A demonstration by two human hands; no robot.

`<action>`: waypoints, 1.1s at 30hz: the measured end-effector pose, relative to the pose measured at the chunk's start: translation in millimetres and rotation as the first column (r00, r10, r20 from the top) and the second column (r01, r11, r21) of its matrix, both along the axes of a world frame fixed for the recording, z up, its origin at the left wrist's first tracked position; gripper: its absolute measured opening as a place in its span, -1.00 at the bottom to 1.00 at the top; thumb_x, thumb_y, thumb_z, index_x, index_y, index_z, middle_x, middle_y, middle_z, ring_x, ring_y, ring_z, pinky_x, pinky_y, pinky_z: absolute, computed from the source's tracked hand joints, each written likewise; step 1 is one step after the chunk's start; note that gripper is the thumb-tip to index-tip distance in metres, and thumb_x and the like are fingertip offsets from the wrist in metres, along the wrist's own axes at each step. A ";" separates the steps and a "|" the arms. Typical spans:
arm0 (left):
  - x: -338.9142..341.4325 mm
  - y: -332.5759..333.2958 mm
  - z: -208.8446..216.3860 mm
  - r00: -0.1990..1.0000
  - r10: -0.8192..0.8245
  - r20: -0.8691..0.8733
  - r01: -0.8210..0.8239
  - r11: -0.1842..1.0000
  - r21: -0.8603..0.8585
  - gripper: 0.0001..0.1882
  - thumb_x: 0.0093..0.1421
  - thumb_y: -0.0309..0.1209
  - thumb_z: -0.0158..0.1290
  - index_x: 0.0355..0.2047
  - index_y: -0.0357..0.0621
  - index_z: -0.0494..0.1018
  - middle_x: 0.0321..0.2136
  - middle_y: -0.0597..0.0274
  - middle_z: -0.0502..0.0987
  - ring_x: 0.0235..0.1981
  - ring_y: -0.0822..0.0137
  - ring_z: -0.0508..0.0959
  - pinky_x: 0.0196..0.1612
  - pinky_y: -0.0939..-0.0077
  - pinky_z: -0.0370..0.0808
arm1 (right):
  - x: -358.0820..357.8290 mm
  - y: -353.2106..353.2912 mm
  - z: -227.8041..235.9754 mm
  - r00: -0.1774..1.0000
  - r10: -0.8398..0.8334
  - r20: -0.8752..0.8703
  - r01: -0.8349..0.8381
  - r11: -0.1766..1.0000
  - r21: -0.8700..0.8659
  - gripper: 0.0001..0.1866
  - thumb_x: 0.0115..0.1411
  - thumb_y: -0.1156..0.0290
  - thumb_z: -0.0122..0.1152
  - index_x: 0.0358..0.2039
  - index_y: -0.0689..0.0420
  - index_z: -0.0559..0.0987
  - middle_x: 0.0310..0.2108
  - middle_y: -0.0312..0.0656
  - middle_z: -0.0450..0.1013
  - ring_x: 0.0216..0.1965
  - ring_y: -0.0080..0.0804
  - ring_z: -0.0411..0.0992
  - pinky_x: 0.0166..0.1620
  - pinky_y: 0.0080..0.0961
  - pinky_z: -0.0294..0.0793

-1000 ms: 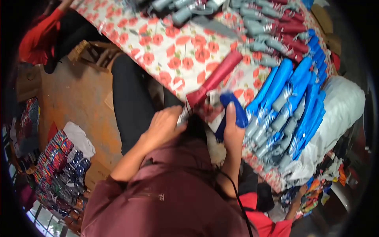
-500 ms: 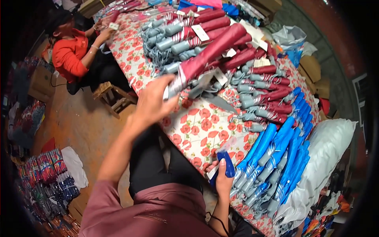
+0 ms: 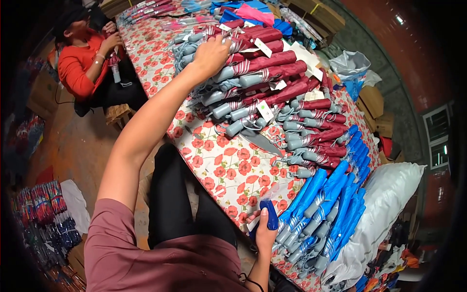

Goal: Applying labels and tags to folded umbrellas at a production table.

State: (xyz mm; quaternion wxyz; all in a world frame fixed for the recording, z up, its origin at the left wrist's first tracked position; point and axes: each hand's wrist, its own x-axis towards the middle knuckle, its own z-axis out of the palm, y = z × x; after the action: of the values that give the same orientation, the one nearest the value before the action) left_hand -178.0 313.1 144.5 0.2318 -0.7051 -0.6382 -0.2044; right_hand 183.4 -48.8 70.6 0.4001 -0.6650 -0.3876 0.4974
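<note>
My left hand [image 3: 211, 57] reaches over the far left part of a pile of folded maroon umbrellas [image 3: 277, 59] with grey handles and white tags. Its fingers curl down onto one maroon umbrella [image 3: 234, 45], which my hand partly hides. Low in front of me, by the table edge, my right hand [image 3: 264, 232] is closed around a blue tagging gun [image 3: 268, 214] with a clear tip. A small white piece shows beside those fingers. Grey scissors or a blade [image 3: 261, 142] lie partly under the pile.
More maroon umbrellas [image 3: 323, 119] and blue umbrellas [image 3: 311, 207] cover the right of the flowered tablecloth [image 3: 228, 170]. A large white sack [image 3: 384, 209] lies along the right edge. At the left, a person in red [image 3: 78, 70] sits holding a maroon umbrella. Bundled umbrellas [image 3: 46, 209] are on the floor.
The maroon umbrella that my left hand was holding up is out of that hand, and the hand has moved farther away to the pile's far left. My right hand still holds the tagging gun.
</note>
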 end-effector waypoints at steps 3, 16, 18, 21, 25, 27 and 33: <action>6.8 -19.8 -2.3 0.968 -0.027 0.251 -0.027 0.978 0.207 -0.76 0.33 -0.32 0.07 -0.09 -0.17 0.51 -0.33 0.03 0.55 -0.41 -0.05 0.60 -0.42 0.07 0.52 | -7.4 5.5 5.3 0.999 -0.033 -0.023 0.033 0.999 -0.018 -0.68 0.45 0.30 0.10 -0.26 0.33 0.62 -0.52 -0.21 0.57 -0.48 -0.47 0.54 -0.32 -0.60 0.52; 77.4 -275.7 -73.6 -0.706 0.403 0.583 0.543 0.836 0.079 -0.58 0.26 -0.65 -0.03 0.13 -0.58 0.39 0.04 -0.19 0.59 -0.02 0.10 0.67 -0.04 0.47 0.63 | -24.9 6.3 -4.9 0.982 0.168 0.090 -0.168 0.986 -0.007 -0.71 0.44 0.29 0.13 -0.16 0.31 0.58 -0.44 -0.16 0.56 -0.46 -0.44 0.55 -0.30 -0.59 0.56; 95.3 -304.5 -69.4 -0.645 0.336 0.686 0.535 0.840 0.091 -0.60 0.29 -0.64 -0.04 0.13 -0.56 0.39 0.02 -0.17 0.61 -0.06 0.14 0.69 0.01 0.52 0.60 | -33.8 7.4 12.1 0.988 0.133 -0.077 -0.134 0.991 -0.007 -0.72 0.42 0.30 0.16 -0.13 0.30 0.58 -0.43 -0.16 0.57 -0.46 -0.44 0.55 -0.29 -0.61 0.56; 108.8 -326.3 -60.3 -0.612 0.335 0.717 0.539 0.840 0.068 -0.66 0.32 -0.59 0.00 0.07 -0.53 0.44 -0.02 -0.11 0.64 -0.06 0.17 0.70 -0.01 0.56 0.60 | -32.6 -1.4 23.5 0.980 0.164 -0.108 -0.172 0.983 -0.066 -0.74 0.40 0.35 0.16 -0.13 0.33 0.57 -0.37 -0.09 0.56 -0.39 -0.38 0.55 -0.25 -0.53 0.58; 114.5 -344.7 -54.3 -0.440 0.365 0.820 0.569 0.820 -0.060 -0.65 0.31 -0.55 0.13 0.07 -0.46 0.45 -0.08 -0.03 0.66 -0.18 0.28 0.69 -0.07 0.58 0.61 | -28.4 -10.1 28.5 0.880 0.339 -0.332 -0.319 0.941 0.115 -0.67 0.43 0.33 0.05 -0.07 0.42 0.50 -0.26 0.07 0.51 -0.28 -0.17 0.52 -0.16 -0.34 0.60; 118.0 -351.2 -54.5 -0.299 0.359 0.884 0.564 0.814 -0.140 -0.68 0.28 -0.56 0.19 0.02 -0.42 0.49 -0.14 0.04 0.67 -0.25 0.36 0.66 -0.14 0.63 0.60 | -23.8 -9.6 20.7 0.860 0.405 -0.311 -0.370 0.914 0.167 -0.62 0.42 0.29 0.07 -0.04 0.43 0.49 -0.27 0.07 0.51 -0.29 -0.15 0.53 -0.16 -0.33 0.61; 132.3 -360.8 -46.2 -0.100 0.354 0.930 0.507 0.822 -0.259 -0.70 0.21 -0.63 0.27 -0.05 -0.35 0.54 -0.27 0.14 0.66 -0.33 0.47 0.60 -0.25 0.69 0.57 | -29.7 -12.6 31.8 0.863 0.345 -0.369 -0.299 0.938 0.178 -0.65 0.35 0.37 0.12 -0.02 0.41 0.55 -0.30 -0.01 0.59 -0.33 -0.32 0.54 -0.17 -0.50 0.55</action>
State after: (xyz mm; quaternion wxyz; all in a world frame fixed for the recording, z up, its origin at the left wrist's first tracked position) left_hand -45.7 -47.6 98.3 -0.5500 -0.3828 -0.5718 -0.4732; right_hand 153.7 -61.4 102.4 0.4188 -0.4528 -0.4327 0.6576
